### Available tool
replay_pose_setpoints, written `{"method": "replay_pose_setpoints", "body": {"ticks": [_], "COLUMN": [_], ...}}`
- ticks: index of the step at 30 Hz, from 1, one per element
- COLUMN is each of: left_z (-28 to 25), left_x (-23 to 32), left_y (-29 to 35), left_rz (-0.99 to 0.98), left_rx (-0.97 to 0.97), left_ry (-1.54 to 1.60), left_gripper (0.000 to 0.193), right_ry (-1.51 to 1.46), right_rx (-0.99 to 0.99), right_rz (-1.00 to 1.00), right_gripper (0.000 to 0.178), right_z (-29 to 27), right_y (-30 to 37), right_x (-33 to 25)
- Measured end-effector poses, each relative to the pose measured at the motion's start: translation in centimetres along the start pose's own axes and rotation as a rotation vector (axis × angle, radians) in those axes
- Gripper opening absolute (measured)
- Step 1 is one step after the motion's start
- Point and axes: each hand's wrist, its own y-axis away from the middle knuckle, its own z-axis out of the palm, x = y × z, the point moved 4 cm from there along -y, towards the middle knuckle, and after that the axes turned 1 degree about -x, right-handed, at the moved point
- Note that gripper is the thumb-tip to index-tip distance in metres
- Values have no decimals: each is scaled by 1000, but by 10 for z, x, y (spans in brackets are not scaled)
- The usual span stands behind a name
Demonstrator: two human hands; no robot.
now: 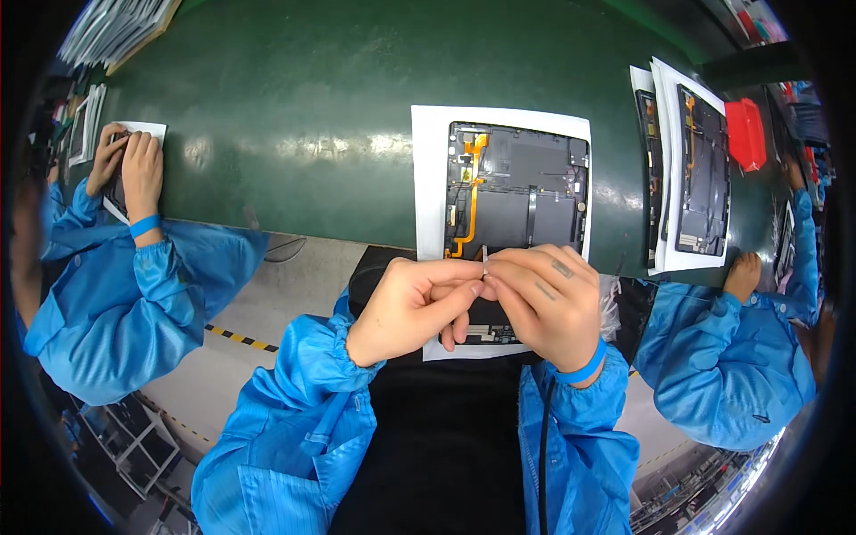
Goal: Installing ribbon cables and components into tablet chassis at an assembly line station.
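Near the centre of the frame, the left hand (415,303) and the right hand (553,294) meet fingertip to fingertip, each in a narrow thumb-and-finger pinch on a thin pale strip (485,255). The fingers cover most of it, so its full shape cannot be told; so small a piece probably calls for fingertips at both sides.

Below them, a flat rectangular black device housing (551,165) with a bent orange ribbon cable (471,214) lies open side up on a white rectangular sheet (431,178), which presumably shields it from the glossy green tabletop (303,125). Its lower end reaches past the table's edge toward the body, perhaps for easy reach. A blue wristband (584,367) circles the right wrist (the black cord (544,446) beside it may be its lead). Similar housings (704,169) rest on white sheets at upper right.
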Motion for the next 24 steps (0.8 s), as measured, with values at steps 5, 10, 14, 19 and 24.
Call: {"method": "replay_pose_setpoints", "body": {"ticks": [5, 10, 14, 19, 24], "left_z": [-1, 1, 3, -3, -8], "left_x": [0, -1, -1, -4, 2], "left_y": [-1, -2, -3, -1, 5], "left_rz": [-13, 12, 17, 17, 58], "left_rx": [-37, -46, -36, -40, -5], "left_ry": [-75, -144, -161, -133, -182], "left_gripper": [24, 24, 25, 24, 20], "right_ry": [163, 12, -138, -64, 51], "right_rx": [22, 30, 58, 157, 161], "right_rz": [-133, -53, 136, 376, 787], "right_gripper": [20, 15, 12, 10, 5], "right_z": [1, 4, 9, -13, -86], "right_y": [0, 0, -2, 4, 71], "right_x": [-7, 2, 22, 34, 45]}}
